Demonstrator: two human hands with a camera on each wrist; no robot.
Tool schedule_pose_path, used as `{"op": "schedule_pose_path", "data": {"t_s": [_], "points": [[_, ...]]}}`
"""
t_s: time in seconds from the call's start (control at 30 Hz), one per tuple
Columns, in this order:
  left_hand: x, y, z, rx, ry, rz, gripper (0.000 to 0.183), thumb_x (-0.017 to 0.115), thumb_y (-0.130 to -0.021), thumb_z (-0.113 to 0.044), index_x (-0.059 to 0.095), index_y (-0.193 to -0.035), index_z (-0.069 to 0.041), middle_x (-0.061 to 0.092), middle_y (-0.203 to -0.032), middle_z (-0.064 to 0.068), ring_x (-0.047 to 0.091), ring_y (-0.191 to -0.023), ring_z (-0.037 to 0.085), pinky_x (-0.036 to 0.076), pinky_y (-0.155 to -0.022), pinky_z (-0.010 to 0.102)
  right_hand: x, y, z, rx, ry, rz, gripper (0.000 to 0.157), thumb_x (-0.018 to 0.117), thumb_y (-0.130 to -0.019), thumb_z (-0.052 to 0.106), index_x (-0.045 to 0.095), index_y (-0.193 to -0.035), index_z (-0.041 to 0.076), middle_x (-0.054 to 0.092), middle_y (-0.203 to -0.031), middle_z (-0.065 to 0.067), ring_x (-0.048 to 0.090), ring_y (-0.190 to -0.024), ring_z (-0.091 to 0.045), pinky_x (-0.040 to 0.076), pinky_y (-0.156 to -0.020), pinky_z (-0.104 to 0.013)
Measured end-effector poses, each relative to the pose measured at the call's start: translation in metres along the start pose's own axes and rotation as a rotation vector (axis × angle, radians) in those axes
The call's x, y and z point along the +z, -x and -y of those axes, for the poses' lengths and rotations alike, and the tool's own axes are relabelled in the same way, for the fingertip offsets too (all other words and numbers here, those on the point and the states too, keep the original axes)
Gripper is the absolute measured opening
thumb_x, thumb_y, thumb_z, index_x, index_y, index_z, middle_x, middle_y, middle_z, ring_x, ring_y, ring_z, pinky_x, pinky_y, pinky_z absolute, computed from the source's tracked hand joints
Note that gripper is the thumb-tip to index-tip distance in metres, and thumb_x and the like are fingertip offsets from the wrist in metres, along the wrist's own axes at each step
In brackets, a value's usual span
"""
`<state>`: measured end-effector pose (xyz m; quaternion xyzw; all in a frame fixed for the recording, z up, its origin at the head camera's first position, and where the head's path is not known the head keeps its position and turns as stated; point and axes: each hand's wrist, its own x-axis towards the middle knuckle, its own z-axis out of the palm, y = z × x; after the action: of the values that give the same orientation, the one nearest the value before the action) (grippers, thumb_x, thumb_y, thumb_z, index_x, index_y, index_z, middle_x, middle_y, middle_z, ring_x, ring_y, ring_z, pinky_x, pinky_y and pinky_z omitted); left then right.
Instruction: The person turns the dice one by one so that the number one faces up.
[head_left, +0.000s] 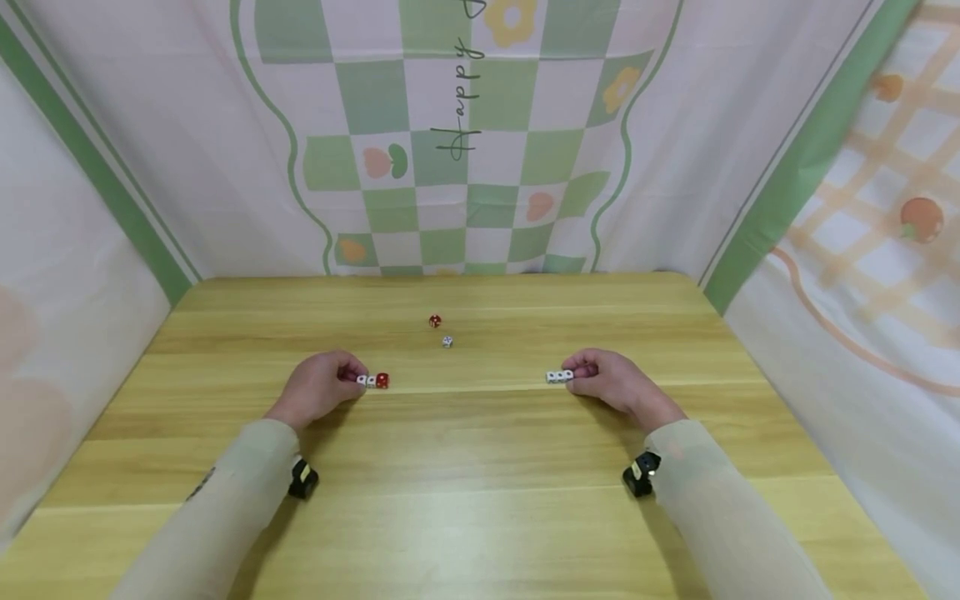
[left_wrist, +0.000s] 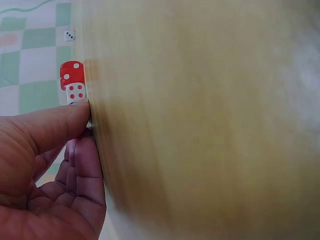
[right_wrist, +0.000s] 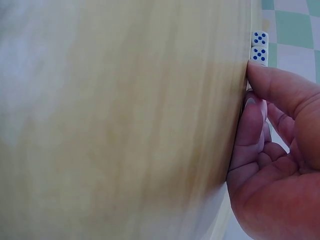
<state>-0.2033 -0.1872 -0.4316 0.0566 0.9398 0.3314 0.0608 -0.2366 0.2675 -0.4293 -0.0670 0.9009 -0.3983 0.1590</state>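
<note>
On the left of the table, a short row has two white dice point(head_left: 366, 381) and a larger red die point(head_left: 382, 381) at its right end. My left hand point(head_left: 318, 385) pinches the outer white die between thumb and fingers. In the left wrist view the neighbouring white die point(left_wrist: 76, 92) shows four red pips beside the red die. Over on the right, my right hand point(head_left: 611, 382) pinches the outer end of a row of three white dice point(head_left: 557, 377). The right wrist view shows blue-pipped faces on two white dice point(right_wrist: 259, 55); the thumb hides the third.
Between the rows and farther back lie a loose red die point(head_left: 435, 321) and a loose white die point(head_left: 447, 342). A checked cloth curtain point(head_left: 502, 100) hangs behind the wooden table point(head_left: 450, 467), and more cloth hangs at both sides.
</note>
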Motion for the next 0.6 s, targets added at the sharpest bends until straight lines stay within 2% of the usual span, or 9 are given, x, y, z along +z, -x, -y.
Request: {"op": "schedule_pose_path", "data": {"t_s": [0.6], "points": [[0.0008,-0.0015,0.0017,-0.045,0.059,0.037,0.014,0.075,-0.095,-0.01,0.074,-0.109,-0.01,0.07,-0.101,0.005,0.059,-0.089,0.02,0.048,-0.079,0.034,0.0002,-0.0012,0.0003,0.001,-0.004,0.001,0.03,0.071,-0.098,0.011,0.066,-0.126,0.001,0.066,-0.113,-0.011,0.057,-0.1,-0.022,0.047,-0.09,-0.033]]}}
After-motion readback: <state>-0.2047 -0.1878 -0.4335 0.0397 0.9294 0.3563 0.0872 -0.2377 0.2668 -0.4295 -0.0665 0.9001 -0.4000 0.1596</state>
